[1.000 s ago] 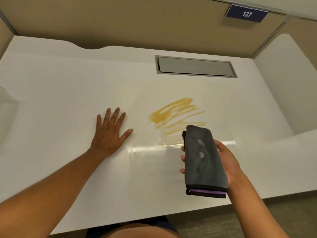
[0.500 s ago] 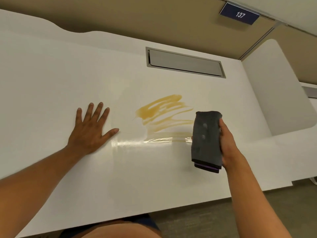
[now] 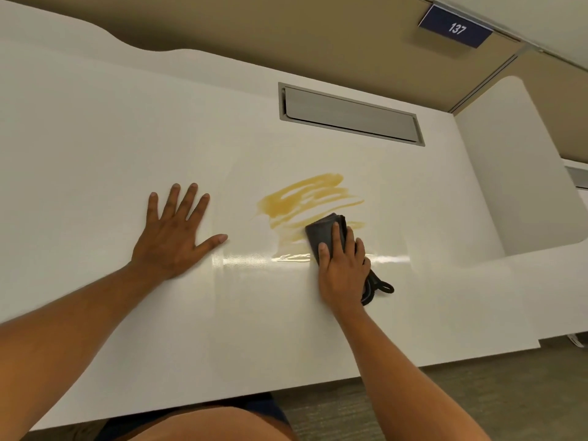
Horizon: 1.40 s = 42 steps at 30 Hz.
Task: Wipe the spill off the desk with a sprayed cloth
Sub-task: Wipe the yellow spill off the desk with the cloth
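1. Fingers [image 3: 336, 237] of the right hand [image 3: 342, 272] lay flat and close together on top of the cloth [image 3: 324, 232], pressing it down onto the desk [image 3: 95, 138]; the thumb side could not be made out.
2. Left hand [image 3: 176, 237] was spread wide, palm down on bare desk, holding nothing, well left of the spill [image 3: 305, 198].
3. Cloth was dark grey, folded into a thick pad. Its far end sat on the near right edge of the spill; its near end stuck out behind the wrist, where a small black loop [image 3: 385, 286] lay on the desk.
4. Spill was an amber smear of slanting streaks, thickest at its far left, thinner toward the cloth. A pale wet sheen ran across the desk just in front of it.
5. Desk was white and glossy. A grey recessed flap [image 3: 350, 114] sat behind the spill, well apart from it.
6. White side panel [image 3: 509, 170] stood at the right; a blue plate reading 137 [image 3: 455, 27] hung on the tan wall above.
7. Nothing lay between cloth and spill.
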Each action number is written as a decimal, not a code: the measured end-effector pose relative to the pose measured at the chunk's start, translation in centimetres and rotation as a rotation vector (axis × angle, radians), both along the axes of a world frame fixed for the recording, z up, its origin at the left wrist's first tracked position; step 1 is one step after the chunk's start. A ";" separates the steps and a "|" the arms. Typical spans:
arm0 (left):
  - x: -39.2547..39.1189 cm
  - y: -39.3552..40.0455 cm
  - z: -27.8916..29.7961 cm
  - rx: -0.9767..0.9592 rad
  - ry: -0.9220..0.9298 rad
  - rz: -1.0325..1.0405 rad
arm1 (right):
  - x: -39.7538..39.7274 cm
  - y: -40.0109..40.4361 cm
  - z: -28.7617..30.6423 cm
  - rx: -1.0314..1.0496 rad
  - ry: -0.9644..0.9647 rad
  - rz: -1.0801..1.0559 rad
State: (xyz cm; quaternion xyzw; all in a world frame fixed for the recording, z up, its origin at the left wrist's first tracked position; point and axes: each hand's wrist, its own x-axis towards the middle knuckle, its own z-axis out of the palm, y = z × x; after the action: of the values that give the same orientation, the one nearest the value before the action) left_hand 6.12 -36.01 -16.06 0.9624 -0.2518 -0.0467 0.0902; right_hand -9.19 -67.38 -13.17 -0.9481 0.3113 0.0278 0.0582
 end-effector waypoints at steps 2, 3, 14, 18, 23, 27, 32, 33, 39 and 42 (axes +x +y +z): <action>0.0 0.0 -0.1 -0.007 -0.010 -0.001 | -1.7 1.4 -0.1 0.011 -0.004 0.066; 0.0 0.1 -0.2 -0.013 -0.014 -0.002 | -3.0 2.3 -0.2 0.016 0.001 0.101; 0.2 0.1 -0.9 -0.001 -0.067 0.000 | -0.4 -3.2 1.1 0.058 0.074 -0.032; 0.1 0.1 -1.0 -0.003 -0.081 -0.008 | 2.8 1.0 0.6 0.052 0.014 -0.042; 0.1 0.1 -1.2 -0.003 -0.114 -0.017 | -3.1 9.5 -0.6 0.071 0.012 0.198; 0.2 0.1 -1.2 -0.008 -0.109 -0.011 | -7.4 7.9 -0.2 0.083 0.090 0.362; 0.1 0.2 -1.1 -0.019 -0.102 -0.012 | -0.6 1.4 1.3 0.066 0.099 0.013; 0.1 0.2 -1.0 -0.019 -0.101 -0.015 | 1.3 1.6 1.3 0.059 0.085 -0.050; 0.3 0.4 -1.5 -0.023 -0.127 -0.028 | 3.6 10.5 -0.2 0.052 0.018 0.062; 0.4 0.4 -1.7 -0.021 -0.128 -0.043 | -1.5 13.8 -0.6 0.086 0.044 0.212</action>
State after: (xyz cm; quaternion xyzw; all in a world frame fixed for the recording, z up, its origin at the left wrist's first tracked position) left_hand 6.52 -35.62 -17.77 0.9568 -0.2782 0.0156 0.0829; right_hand -10.70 -53.55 -13.72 -0.9715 0.2090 0.0680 0.0887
